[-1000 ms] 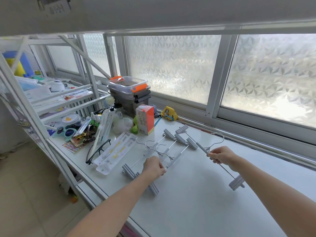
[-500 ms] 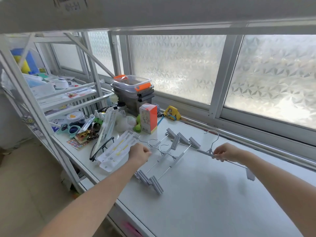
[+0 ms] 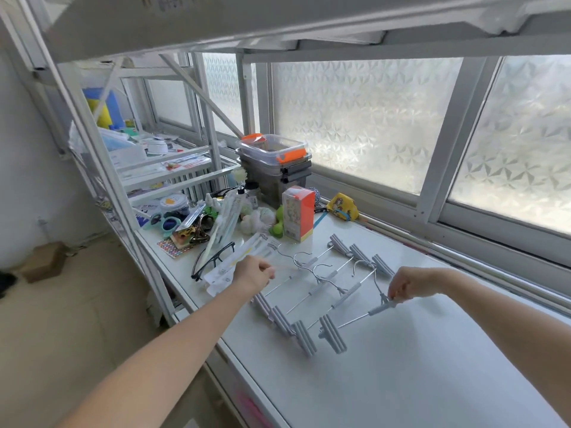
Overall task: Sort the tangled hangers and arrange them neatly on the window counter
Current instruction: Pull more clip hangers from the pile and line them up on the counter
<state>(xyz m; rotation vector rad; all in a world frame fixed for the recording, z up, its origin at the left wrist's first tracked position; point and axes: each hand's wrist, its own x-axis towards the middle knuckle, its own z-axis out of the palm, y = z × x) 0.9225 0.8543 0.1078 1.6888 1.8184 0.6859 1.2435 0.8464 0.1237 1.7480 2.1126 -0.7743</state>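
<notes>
Three grey clip hangers (image 3: 327,276) lie side by side, slanted, on the white window counter (image 3: 401,381), hooks pointing left. A fourth hanger (image 3: 352,319) lies just right of them, parallel, one clip near the front. My right hand (image 3: 411,285) pinches that hanger at the middle of its bar, where the hook wire joins. My left hand (image 3: 253,274) is curled in a loose fist beside the leftmost hanger's hook. Whether its fingers grip the wire is blurred.
White packets (image 3: 247,254) and black glasses (image 3: 213,261) lie left of the hangers. Behind them are an orange-and-white box (image 3: 298,213), stacked plastic containers (image 3: 275,162) and a yellow pouch (image 3: 343,206). A white metal rack (image 3: 102,156) full of clutter fills the left end.
My right hand has carried the fourth hanger from the right over to the row and turned it parallel. My left hand has slid off the hangers toward the packets.
</notes>
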